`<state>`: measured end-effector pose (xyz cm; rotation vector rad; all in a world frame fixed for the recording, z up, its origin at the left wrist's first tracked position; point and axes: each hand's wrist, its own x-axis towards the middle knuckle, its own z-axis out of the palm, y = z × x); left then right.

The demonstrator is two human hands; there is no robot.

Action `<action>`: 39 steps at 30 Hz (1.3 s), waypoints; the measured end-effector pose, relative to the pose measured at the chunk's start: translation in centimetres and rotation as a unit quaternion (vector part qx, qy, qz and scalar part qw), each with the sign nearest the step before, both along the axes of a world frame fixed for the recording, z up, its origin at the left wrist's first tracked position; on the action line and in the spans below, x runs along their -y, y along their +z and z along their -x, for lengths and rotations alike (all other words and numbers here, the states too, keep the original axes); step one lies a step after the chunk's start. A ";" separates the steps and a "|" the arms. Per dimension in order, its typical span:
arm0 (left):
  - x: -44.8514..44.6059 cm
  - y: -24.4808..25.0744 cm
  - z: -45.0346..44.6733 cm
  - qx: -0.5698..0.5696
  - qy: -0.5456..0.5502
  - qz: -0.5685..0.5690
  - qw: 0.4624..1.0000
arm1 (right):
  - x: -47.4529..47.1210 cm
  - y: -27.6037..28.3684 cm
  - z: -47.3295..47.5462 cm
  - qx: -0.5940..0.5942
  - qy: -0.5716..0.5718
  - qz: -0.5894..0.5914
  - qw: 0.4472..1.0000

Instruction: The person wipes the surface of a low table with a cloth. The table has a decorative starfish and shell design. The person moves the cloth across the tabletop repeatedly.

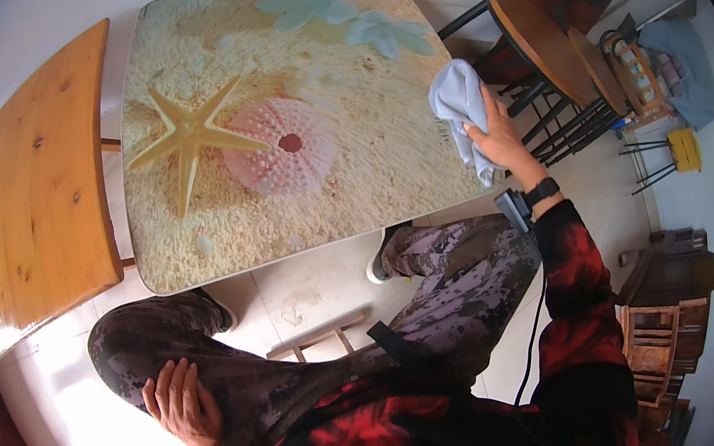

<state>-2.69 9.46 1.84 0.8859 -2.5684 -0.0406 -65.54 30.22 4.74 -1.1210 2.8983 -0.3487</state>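
My right hand [496,135] grips a pale blue cloth [458,92] at the right edge of a table [388,150]. Part of the cloth lies on the tabletop and its lower end reaches the rim near the front right corner. The table's printed surface shows a starfish, a pink sea urchin shell and light blue flowers. On my thigh, in camouflage trousers [225,358], rests my left hand [184,405], palm down and holding nothing, its fingers slightly apart. A small device [515,211] with a black cable is strapped at my right wrist.
A wooden board-like tabletop [43,178] stands close to the table's left side. Round-seated stools [538,47] with black legs crowd its right side. Farther right are a yellow stool [685,151] and a wooden chair [652,352]. A wooden frame [322,337] shows beneath me.
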 end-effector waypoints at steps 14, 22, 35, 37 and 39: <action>0.7 -0.1 0.3 0.092 0.004 -0.002 0.996 | 15.8 -2.0 17.9 -0.014 0.037 0.026 0.999; 1.6 0.2 1.5 0.142 0.006 0.014 0.990 | 24.1 -2.6 26.4 -0.004 0.056 0.067 0.996; 3.2 1.1 5.0 0.132 0.016 0.027 0.991 | 33.9 -1.9 35.7 0.079 0.058 0.079 0.992; 3.1 0.7 4.7 0.130 0.023 0.030 0.991 | 35.3 -1.8 36.1 0.101 0.065 0.088 0.989; 3.1 0.5 4.4 0.126 0.027 0.031 0.991 | 36.6 -1.7 35.6 0.113 0.064 0.093 0.987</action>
